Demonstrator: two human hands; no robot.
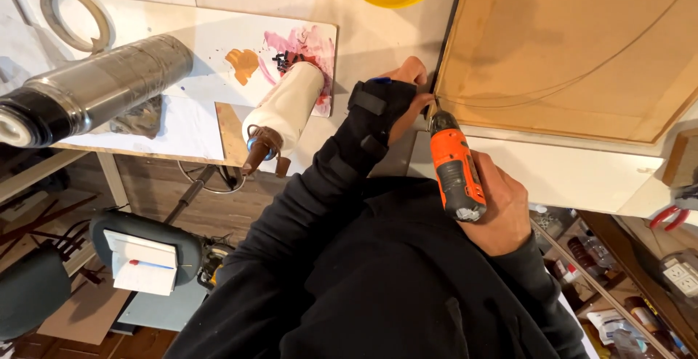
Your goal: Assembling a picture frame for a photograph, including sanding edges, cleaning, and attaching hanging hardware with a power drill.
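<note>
Orange drill (454,173) held in right hand (498,210), grip wrapped tight round handle, tip set against corner of wooden panel (574,46). Left hand (400,101), in black wrist brace, pressed at same corner, fingers pinched by drill tip; held item cannot be told. White cylinder (287,108), paint-smeared board (218,53), steel tube (94,86) lie on desk (371,32) left of panel.

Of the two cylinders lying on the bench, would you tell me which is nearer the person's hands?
The white cylinder with the brown nozzle, lying just beside the left hand. The grey metallic cylinder lies further off, at the bench's far left.
</note>
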